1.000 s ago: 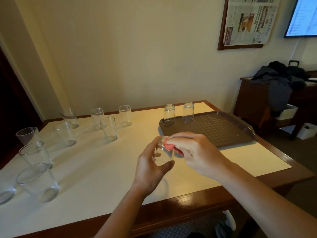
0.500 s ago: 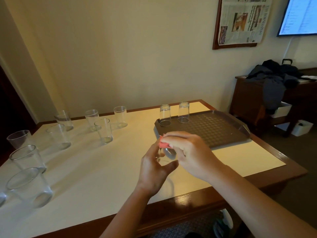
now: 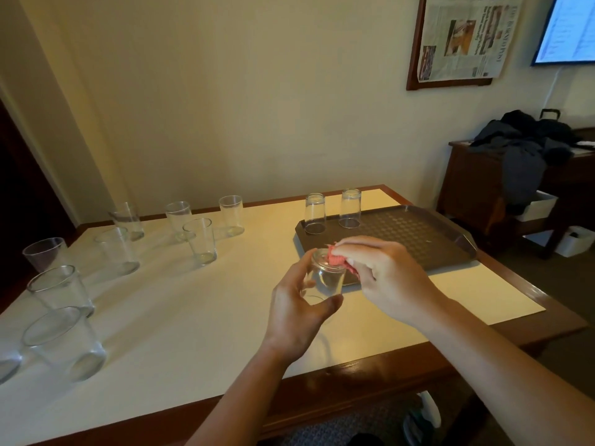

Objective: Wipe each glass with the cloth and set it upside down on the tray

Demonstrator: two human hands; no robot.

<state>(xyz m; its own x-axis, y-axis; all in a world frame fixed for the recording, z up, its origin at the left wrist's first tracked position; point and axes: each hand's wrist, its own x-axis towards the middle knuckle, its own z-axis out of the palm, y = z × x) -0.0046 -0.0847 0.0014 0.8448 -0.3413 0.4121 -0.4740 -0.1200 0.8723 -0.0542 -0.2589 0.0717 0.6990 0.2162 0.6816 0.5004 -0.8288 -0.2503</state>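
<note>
Glasses, upright, unwiped: a nearest one [image 3: 64, 342] at 8 o'clock of the table [image 3: 193, 317], then others at [image 3: 61, 292], [image 3: 45, 254], [image 3: 117, 251], [image 3: 127, 217], [image 3: 178, 217], [image 3: 201, 241] and [image 3: 231, 215], ranged from 9 toward 11 o'clock; one more cut by the left edge, only its base showing.

Left hand [image 3: 297, 312]: at 6 o'clock of the table, raised above the white surface, thumb and fingers curled round the held glass [image 3: 325, 278], gripping its lower wall.

Held glass: clear, base turned up and away, between both hands, just in front of the tray's near left corner.

Cloth [image 3: 336, 260]: red, bunched, pressed on the upturned base of the held glass, at its 1 o'clock.

Right hand [image 3: 386, 278]: at 3 o'clock of the held glass, fingers curled over and pinching the cloth against the glass.

Tray [image 3: 418, 233]: brown, textured, on the table at 1 o'clock; two glasses upside down at its far left edge, [image 3: 315, 214] and [image 3: 350, 208], side by side and apart.

Framed newspaper [image 3: 463, 37]: on the wall at 1 o'clock.

Screen [image 3: 566, 30]: lit, at the top right.

Dark clothing [image 3: 521, 149]: heaped on a wooden cabinet [image 3: 470, 181] at 3 o'clock.
</note>
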